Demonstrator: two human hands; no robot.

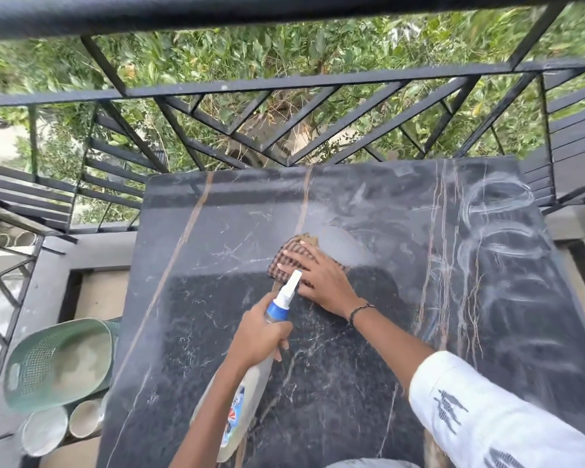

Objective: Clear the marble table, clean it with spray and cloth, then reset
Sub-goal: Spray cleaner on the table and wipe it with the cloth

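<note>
The spray bottle, nozzle aimed away at the checked cloth, lies lengthwise in the gripping left hand above the veined black marble table, beside the flat-fingered right hand pressing that cloth.

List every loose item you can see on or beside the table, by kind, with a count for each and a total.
Spray bottle: 1
Cloth: 1
Green basket: 1
Bowls: 2
Total: 5
</note>
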